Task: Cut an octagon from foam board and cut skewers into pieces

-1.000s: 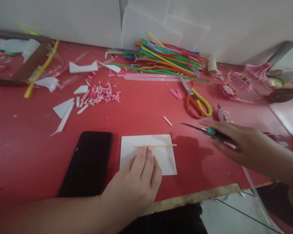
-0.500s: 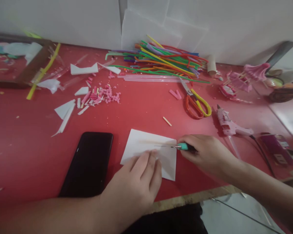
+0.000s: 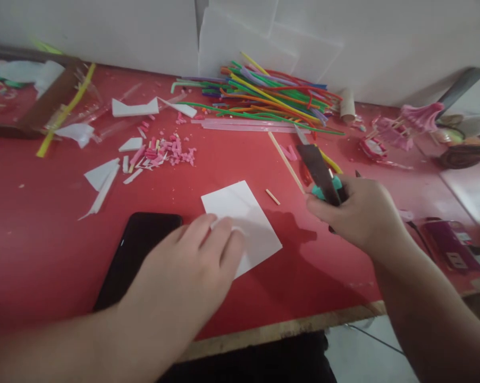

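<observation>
My right hand [image 3: 355, 213] is closed around a utility knife [image 3: 319, 173] with a teal and black handle, its broad dark blade pointing up and away from me. A thin wooden stick [image 3: 285, 159] is also pinched in that hand and juts out toward the back. Beneath the fingertips of my left hand [image 3: 200, 255] lies a square white sheet [image 3: 251, 223], turned at an angle on the table. Those fingers are loosely bent and hold nothing. Between the sheet and my right hand rests a short piece of stick [image 3: 272, 197].
A black phone [image 3: 144, 250] lies left of the sheet. Farther back are pink and white scraps [image 3: 163, 151], colourful pipe cleaners [image 3: 271, 96] and scissors [image 3: 302, 134], partly hidden by the knife. A purple box-like object [image 3: 449, 242] sits at right on the red table [image 3: 44, 239].
My right hand has lifted the knife off the sheet and moved up and right, now with the stick too. My left hand has shifted left, and the sheet has turned.
</observation>
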Tool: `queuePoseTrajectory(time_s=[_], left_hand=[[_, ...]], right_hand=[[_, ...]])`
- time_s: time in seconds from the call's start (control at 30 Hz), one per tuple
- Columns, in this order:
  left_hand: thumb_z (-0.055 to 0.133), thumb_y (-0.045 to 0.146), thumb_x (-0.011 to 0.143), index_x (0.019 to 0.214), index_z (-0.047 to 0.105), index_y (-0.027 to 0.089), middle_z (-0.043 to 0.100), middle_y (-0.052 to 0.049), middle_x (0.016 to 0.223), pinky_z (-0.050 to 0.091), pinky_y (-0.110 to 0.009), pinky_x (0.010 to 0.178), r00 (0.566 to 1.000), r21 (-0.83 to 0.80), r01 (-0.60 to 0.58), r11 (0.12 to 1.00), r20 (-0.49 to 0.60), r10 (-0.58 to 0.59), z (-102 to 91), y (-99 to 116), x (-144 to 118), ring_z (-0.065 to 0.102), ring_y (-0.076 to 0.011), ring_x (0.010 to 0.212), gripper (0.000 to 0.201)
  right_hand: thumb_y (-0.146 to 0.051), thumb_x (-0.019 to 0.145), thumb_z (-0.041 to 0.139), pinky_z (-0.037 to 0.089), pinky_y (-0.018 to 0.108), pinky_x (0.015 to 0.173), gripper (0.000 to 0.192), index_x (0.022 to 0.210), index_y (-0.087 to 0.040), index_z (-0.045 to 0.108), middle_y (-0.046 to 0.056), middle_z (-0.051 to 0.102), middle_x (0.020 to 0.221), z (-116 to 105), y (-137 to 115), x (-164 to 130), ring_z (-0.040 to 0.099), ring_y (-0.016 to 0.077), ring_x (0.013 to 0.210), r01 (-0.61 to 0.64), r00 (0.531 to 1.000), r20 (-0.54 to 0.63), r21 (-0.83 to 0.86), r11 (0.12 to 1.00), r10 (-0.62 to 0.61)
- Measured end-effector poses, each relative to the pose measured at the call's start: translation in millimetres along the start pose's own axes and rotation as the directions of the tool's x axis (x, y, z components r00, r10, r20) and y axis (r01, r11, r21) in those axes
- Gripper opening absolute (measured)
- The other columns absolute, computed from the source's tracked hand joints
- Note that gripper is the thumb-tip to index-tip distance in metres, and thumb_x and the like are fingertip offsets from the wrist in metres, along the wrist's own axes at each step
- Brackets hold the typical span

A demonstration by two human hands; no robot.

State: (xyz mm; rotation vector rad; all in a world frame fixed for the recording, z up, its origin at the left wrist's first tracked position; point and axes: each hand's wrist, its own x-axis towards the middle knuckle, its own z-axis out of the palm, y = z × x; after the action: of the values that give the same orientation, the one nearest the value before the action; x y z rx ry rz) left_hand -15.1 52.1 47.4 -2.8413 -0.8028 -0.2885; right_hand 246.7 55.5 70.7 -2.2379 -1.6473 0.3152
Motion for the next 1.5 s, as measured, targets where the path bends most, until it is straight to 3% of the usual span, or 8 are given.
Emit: queuePoseTrajectory(time_s=[0.07,0.17,0.23,0.47,0.57,0.7,1.07,1.5], left_hand=[[0.060,0.022,0.084,0.119,0.063,0.005,0.067,-0.025,0.120,0.057,-0.054,0.085,0.995,-0.075,0.071,0.995,0.074,-0.066,3.8,-15.5,4.5,0.063,-0.0411,0.113,0.039],[0.073,0.074,0.066,0.141,0.042,0.002,0.051,-0.034,0.140,0.046,-0.065,0.102,0.978,-0.192,0.178,0.965,0.144,-0.152,14.8,-31.0,5.8,0.046,-0.0510,0.133,0.109],[0.076,0.082,0.051,0.145,0.035,0.008,0.044,-0.034,0.146,0.043,-0.067,0.104,0.973,-0.242,0.202,0.949,0.160,-0.167,21.3,-34.7,4.3,0.040,-0.0538,0.137,0.126],[0.078,0.046,0.070,0.112,0.042,0.016,0.058,-0.028,0.126,0.055,-0.056,0.090,0.982,-0.287,0.169,0.943,0.127,-0.137,22.3,-41.3,4.8,0.058,-0.0459,0.121,0.062],[0.072,0.066,0.072,0.122,0.040,0.015,0.048,-0.032,0.140,0.047,-0.061,0.103,0.965,-0.327,0.237,0.915,0.185,-0.184,23.3,-41.6,5.0,0.046,-0.0477,0.135,0.078],[0.067,0.094,0.044,0.127,0.041,0.014,0.033,-0.038,0.151,0.035,-0.072,0.107,0.936,-0.353,0.326,0.877,0.254,-0.245,30.2,-32.3,3.9,0.030,-0.0576,0.141,0.119],[0.079,0.042,0.062,0.122,0.043,0.014,0.027,-0.031,0.153,0.031,-0.064,0.115,0.999,-0.331,0.037,0.943,-0.013,-0.044,26.4,-45.0,13.5,0.031,-0.0513,0.142,0.076],[0.084,0.039,0.060,0.126,0.041,0.018,0.019,-0.028,0.161,0.030,-0.059,0.117,0.987,-0.414,0.073,0.907,0.159,-0.008,20.8,-61.0,18.9,0.021,-0.0450,0.149,0.082]], right_hand=[[-0.035,0.070,0.061,0.033,0.028,0.047,0.021,0.056,-0.025,0.048,-0.004,0.044,0.044,3.7,-9.7,5.8,0.047,0.0152,0.045,-0.030,0.999,-0.016,0.014,0.999,0.030],[-0.032,0.070,0.061,0.032,0.029,0.050,0.018,0.059,-0.024,0.049,-0.003,0.048,0.048,15.4,-14.0,12.9,0.047,0.0156,0.048,-0.005,0.995,-0.104,-0.021,1.000,0.002],[-0.031,0.070,0.061,0.030,0.030,0.052,0.019,0.059,-0.024,0.047,-0.002,0.049,0.050,24.3,-10.9,15.6,0.045,0.0156,0.049,0.014,0.989,-0.145,-0.077,0.997,-0.025],[-0.032,0.071,0.061,0.030,0.030,0.055,0.020,0.062,-0.025,0.044,-0.001,0.050,0.053,37.4,1.6,14.2,0.043,0.0164,0.051,0.034,0.986,-0.158,-0.161,0.986,-0.060],[-0.032,0.071,0.061,0.031,0.030,0.056,0.018,0.064,-0.025,0.047,0.000,0.052,0.054,37.1,0.6,13.1,0.047,0.0175,0.052,0.035,0.987,-0.149,-0.160,0.987,-0.059],[-0.032,0.071,0.062,0.032,0.030,0.056,0.017,0.064,-0.025,0.048,-0.001,0.051,0.053,38.2,1.0,13.1,0.046,0.0173,0.052,0.023,0.988,-0.147,-0.160,0.987,-0.046],[-0.034,0.070,0.061,0.035,0.029,0.053,0.018,0.059,-0.024,0.051,-0.003,0.049,0.047,23.6,9.8,11.3,0.049,0.0161,0.048,-0.036,0.993,-0.117,-0.039,0.999,0.032],[-0.040,0.077,0.060,0.031,0.030,0.053,0.024,0.063,-0.024,0.050,0.000,0.056,0.059,27.3,24.8,15.6,0.051,0.0179,0.054,0.063,0.987,0.158,-0.263,0.963,-0.022]])
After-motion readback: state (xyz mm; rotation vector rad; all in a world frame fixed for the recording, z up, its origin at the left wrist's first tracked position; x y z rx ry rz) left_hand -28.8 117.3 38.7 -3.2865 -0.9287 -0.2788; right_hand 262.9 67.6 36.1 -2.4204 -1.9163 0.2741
